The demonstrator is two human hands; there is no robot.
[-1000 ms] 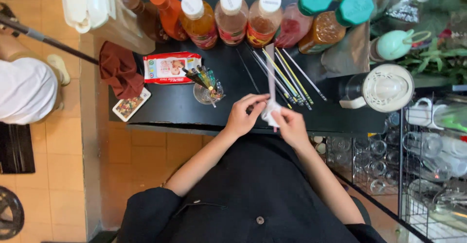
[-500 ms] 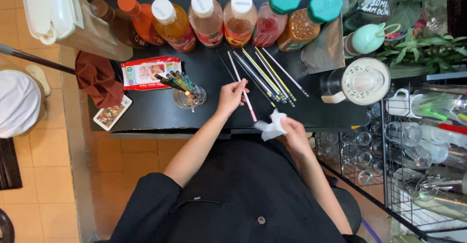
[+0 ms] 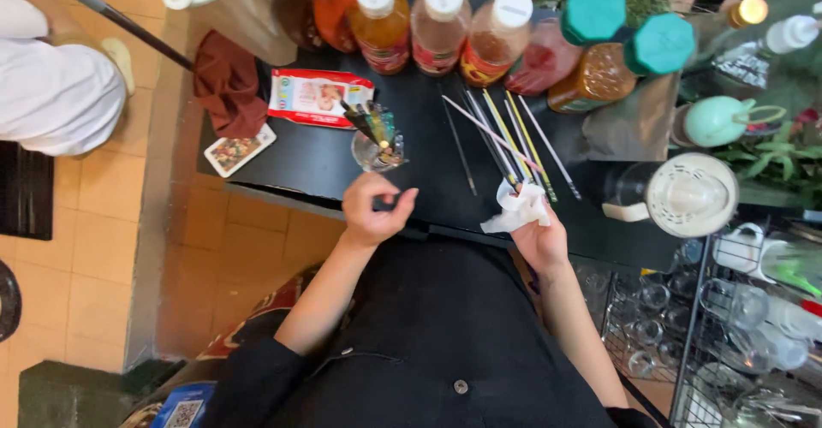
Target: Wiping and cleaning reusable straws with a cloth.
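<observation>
The right hand (image 3: 538,238) has its fingers closed around a crumpled white tissue (image 3: 518,208) and pinches the near end of a pink straw (image 3: 490,130), which runs off toward 11 o'clock across the black counter (image 3: 308,167). The left hand (image 3: 373,210) hovers at the counter's near edge, fingers loosely curled with the thumb out, holding nothing I can make out. A small glass (image 3: 377,147) of dark straws stands just at its 12 o'clock, more straws (image 3: 522,141) lie side by side at 2 o'clock, and bottles (image 3: 445,21) line the far edge.
</observation>
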